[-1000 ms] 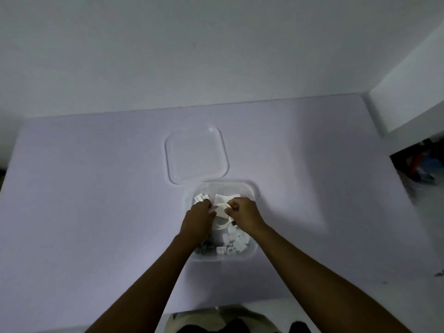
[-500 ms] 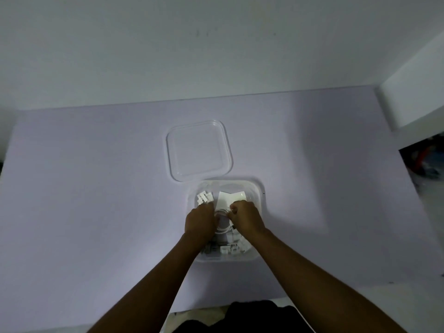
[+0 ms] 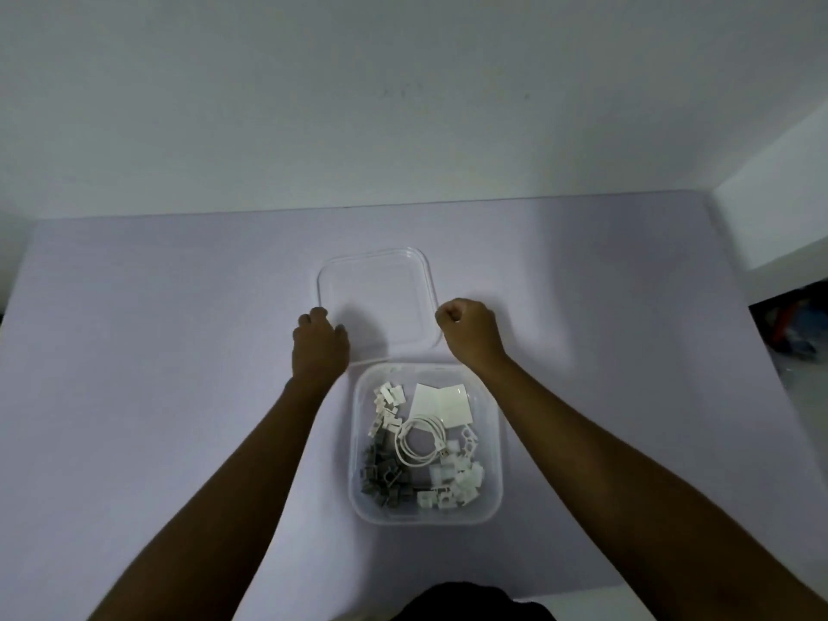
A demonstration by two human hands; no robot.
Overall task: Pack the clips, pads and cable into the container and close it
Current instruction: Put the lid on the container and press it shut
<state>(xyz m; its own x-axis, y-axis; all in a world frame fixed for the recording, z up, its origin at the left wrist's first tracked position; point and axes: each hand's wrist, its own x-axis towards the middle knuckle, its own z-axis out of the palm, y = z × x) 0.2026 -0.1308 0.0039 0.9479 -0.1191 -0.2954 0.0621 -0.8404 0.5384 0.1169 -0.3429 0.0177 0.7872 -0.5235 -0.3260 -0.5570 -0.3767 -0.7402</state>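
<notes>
Fingers (image 3: 319, 314) of left hand (image 3: 320, 351) curled at the lower-left corner of clear lid (image 3: 376, 298), thumb over its near edge; gripping or only touching, cannot tell. Right hand (image 3: 472, 336) balled into a fist against the lid's right edge, thumb tucked to forefinger; whether pinching the rim, cannot tell. Lid flat on lilac table (image 3: 179, 351), centre frame, just above clear container (image 3: 494, 441), lower centre, uncovered. Inside: white pads (image 3: 441, 405) at upper right, coiled white cable (image 3: 421, 422) in the middle, white clips (image 3: 387, 396) at upper left and lower right, grey clips (image 3: 381, 477) at lower left. Both forearms bare, slanting up from the bottom corners, passing either side of the container. Plain pale wall (image 3: 403, 105) across upper half of frame.
</notes>
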